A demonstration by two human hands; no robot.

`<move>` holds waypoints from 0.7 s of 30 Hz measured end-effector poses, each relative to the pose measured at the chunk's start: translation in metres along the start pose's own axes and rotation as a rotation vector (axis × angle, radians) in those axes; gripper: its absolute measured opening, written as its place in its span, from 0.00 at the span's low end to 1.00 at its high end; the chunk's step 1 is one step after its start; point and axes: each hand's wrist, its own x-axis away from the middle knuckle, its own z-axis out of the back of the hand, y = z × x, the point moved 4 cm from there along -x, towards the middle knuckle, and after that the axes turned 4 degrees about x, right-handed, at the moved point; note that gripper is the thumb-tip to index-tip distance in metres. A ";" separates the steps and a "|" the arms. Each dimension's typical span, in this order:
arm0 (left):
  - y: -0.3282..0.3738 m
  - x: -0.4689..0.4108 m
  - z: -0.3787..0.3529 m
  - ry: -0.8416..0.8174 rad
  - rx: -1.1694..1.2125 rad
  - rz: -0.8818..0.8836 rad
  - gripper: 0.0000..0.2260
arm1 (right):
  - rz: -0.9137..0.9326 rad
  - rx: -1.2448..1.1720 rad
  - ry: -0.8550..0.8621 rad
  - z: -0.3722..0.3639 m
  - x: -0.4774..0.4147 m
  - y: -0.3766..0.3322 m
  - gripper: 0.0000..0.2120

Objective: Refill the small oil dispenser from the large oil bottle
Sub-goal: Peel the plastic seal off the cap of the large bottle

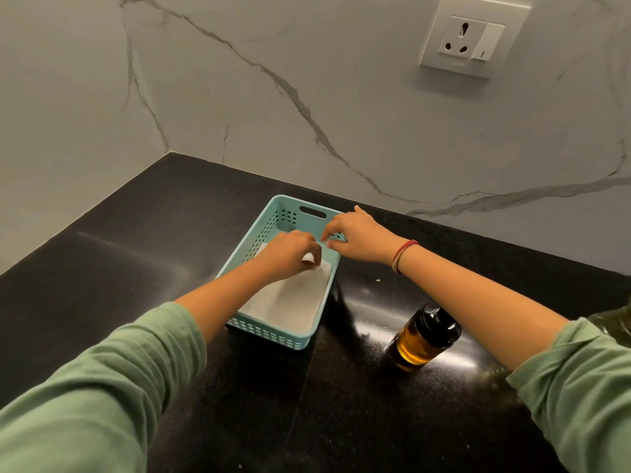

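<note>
Prep stage, no pouring yet: my left hand (290, 254) pinches the white liner (290, 302) inside the teal basket (273, 332), my right hand (358, 238) curls at its rim, hold unclear; small oil dispenser (425, 336) stands capped on the counter (136, 250) nearby, large bottle unseen, so next I fetch it.

The countertop (102, 268) is black polished stone with fine speckles, very glossy, and it reflects light. The wall (375, 114) is smooth white marble-like slab with grey veins, with a soft sheen. The basket (269, 332) is teal plastic, perforated and rather matt. Inside it the liner sheet (290, 302) is white, matt, a little wrinkled, probably paper. The oil dispenser (423, 336) has a clear shiny body and a glossy black plastic cap (440, 322). The socket plate (471, 35) is smooth white plastic. The sleeves (102, 387) are green matt cloth.
</note>
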 end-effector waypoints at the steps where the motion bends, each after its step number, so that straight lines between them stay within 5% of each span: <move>1: 0.000 0.002 0.003 0.010 -0.010 0.001 0.05 | 0.000 -0.006 0.000 0.000 0.000 -0.001 0.11; 7: -0.006 0.019 0.022 0.089 0.109 0.057 0.05 | -0.004 -0.180 -0.019 0.000 -0.003 -0.014 0.14; 14: -0.008 0.032 0.038 0.179 0.294 0.136 0.06 | -0.074 -0.315 -0.083 -0.007 -0.010 -0.041 0.28; 21: -0.013 0.039 0.046 0.210 0.377 0.146 0.14 | -0.080 -0.352 -0.047 -0.011 -0.012 -0.047 0.25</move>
